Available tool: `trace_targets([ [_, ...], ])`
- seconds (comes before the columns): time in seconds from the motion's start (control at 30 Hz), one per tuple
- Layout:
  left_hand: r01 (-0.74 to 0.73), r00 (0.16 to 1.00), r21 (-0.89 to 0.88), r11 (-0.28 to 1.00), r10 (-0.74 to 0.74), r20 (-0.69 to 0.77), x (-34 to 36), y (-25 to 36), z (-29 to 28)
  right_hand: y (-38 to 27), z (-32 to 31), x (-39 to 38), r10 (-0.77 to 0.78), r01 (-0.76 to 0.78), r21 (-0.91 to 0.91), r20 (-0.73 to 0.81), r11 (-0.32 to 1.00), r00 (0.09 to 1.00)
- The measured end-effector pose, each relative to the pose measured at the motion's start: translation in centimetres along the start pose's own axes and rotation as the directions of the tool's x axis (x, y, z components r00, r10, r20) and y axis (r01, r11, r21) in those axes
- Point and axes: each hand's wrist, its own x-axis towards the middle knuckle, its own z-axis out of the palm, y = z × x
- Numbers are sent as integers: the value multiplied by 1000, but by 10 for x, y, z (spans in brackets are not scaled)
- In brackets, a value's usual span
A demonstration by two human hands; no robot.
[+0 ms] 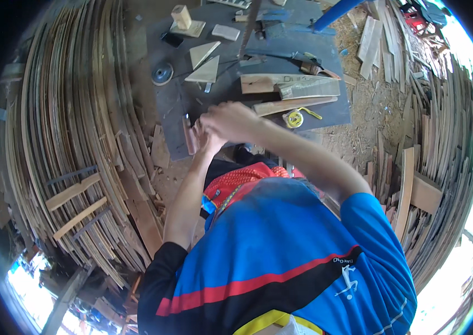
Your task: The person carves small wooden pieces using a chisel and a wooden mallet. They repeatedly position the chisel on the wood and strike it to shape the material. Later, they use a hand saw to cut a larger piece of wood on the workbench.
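My left hand [207, 138] and my right hand [231, 121] meet over the near left part of the dark tabletop [225, 99]. The right one lies across the fingers of the left, and both look closed. What they hold, if anything, is hidden between them. Just left of my left hand is a slim tool with a reddish-brown handle and a metal end [190, 138], its exact kind unclear. Beyond the hands lie two triangular pieces of wood [204, 68]. To the right of my right hand are a wooden strip [295, 105] and a yellow tape measure [294, 118].
A round disc [162, 73] lies at the table's left edge. Farther back are a small wooden block [181, 17] and a pale flat piece [226, 32]. Boards [264, 84] lie at right. Stacked planks [74, 111] line the left, more planks [437, 145] the right.
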Motion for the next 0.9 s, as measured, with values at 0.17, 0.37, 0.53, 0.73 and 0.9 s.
trace_targets([
  [0.17,-121,989,-97,988,112,-97,11,12,-23,-14,46,-7,-60,26,-150,-232,988,971],
  [0.37,-173,953,-155,973,125,-276,-9,29,-52,20,37,26,60,-56,44,-83,997,995],
  [0.53,-133,971,-290,948,65,-232,-2,51,-60,30,14,15,33,-33,4,-178,999,983],
  [0.73,-213,957,-775,595,-35,-289,22,94,-86,23,1,3,137,-128,49,-386,991,912],
  [0.9,-346,933,-695,630,149,-329,48,72,-91,50,-8,-46,340,-75,498,-468,864,816],
])
